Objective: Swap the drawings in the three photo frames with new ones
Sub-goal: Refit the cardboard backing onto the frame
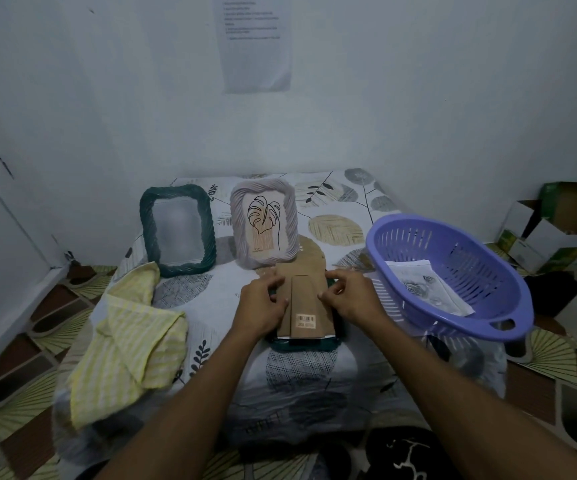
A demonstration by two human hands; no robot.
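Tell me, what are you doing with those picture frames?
A person is working on a dark green frame lying face down on the table. Both hands, left and right, press on its brown cardboard back. Behind it stand two more frames: a green one that looks empty and a light one holding a leaf drawing. Paper sheets wait in the purple basket, and a yellow cloth lies on the left.

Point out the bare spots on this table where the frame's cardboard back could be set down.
Free: the cloth between the yellow towel and the left hand, and the near table edge before the face-down frame. Crowded: the back, with the green frame and leaf-drawing frame; the purple basket fills the right.
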